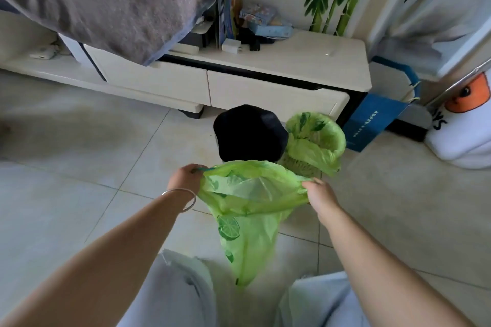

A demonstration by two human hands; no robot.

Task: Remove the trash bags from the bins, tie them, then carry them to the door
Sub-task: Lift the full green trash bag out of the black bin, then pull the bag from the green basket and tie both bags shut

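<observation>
Above the tiled floor (79,167), a green lime-print trash bag (247,210) hangs between both hands.

The left hand (186,178) has its grip clenched on the bag's left rim; the right hand (320,195) pinches the right rim, so the mouth is stretched wide. Just beyond stand a black bin (249,133) and, touching its right side, a bin lined with another green bag (316,141), both before a low cream cabinet (265,82).

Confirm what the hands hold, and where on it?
Both hold one green bag by its open rim: left hand at the left edge, right hand at the right edge, mouth stretched between them.
</observation>
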